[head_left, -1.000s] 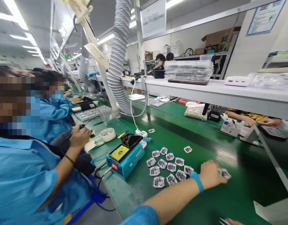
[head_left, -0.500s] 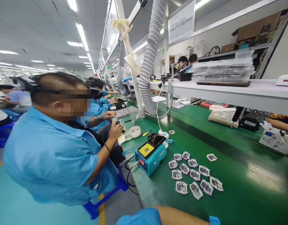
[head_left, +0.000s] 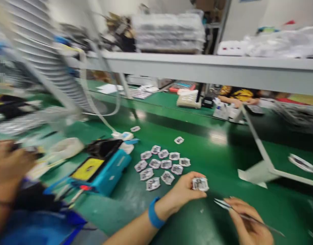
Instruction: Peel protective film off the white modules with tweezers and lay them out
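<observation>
My left hand [head_left: 183, 191], with a blue band at the wrist, pinches a small white-framed part [head_left: 200, 184] that has dark electronics inside. To its right, my right hand [head_left: 250, 221] grips metal tweezers [head_left: 238, 213]. Their two tips point left towards the held part, apart from it. Left of my left hand, several similar white-framed parts [head_left: 166, 164] lie grouped on the green table [head_left: 212, 160]. One more such part [head_left: 179, 140] lies by itself further back. Motion blur hides finer detail.
A teal soldering station [head_left: 105, 170] with a yellow panel stands at the left. Beyond it is a co-worker's hand [head_left: 13, 163]. A grey ribbed hose [head_left: 49, 64] hangs there. A white shelf [head_left: 197, 66] crosses the back, and a pale frame [head_left: 258, 149] stands at the right.
My view has swung right and down, away from the co-worker. Both my hands now show, with the white-framed part and the tweezers; earlier only a forearm was visible.
</observation>
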Available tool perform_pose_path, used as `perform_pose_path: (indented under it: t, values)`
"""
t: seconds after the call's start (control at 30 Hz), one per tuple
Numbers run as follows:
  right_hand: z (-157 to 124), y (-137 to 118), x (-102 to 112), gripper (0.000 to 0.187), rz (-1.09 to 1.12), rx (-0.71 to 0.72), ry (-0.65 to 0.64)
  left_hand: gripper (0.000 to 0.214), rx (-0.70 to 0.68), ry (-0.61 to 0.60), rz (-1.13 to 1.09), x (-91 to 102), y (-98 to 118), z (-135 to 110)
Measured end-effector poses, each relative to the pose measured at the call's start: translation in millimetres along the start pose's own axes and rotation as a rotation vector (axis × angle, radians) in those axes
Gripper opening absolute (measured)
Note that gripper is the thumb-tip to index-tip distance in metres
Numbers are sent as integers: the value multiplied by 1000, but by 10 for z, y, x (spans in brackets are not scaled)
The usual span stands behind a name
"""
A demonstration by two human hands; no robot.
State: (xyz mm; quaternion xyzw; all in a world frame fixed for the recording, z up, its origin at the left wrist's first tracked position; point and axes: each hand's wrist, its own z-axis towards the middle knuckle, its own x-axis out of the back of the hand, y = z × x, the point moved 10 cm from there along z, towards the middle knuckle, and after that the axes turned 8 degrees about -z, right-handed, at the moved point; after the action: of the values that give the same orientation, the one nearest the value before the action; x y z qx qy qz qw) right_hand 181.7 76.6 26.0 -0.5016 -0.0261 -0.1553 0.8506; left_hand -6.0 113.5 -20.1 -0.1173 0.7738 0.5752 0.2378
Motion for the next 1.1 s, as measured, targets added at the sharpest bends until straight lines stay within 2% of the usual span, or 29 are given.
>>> perform_pose_path:
  t: [0.03,0.13,0.37,0.57,0.8,1.1]
  values:
    - [28,-72,-10,5,-11,21,-41,54,23,-36,-12,-37,2,9]
    - [138,-151,-30,1,-8,30,-38,51,59,-72,52,-89,-36,16]
    - [130,-219,-232,10,-3,88,-162,53,75,-135,178,-228,-280,-22]
    - [143,-306,-237,24,-54,153,-193,49,23,-136,214,-237,-212,-4]
    - [165,-142,-159,23,46,33,-160,38,20,-81,396,-149,-266,1]
    - [149,-174,-274,22,25,60,-235,30,-14,-194,441,-388,-215,-45]
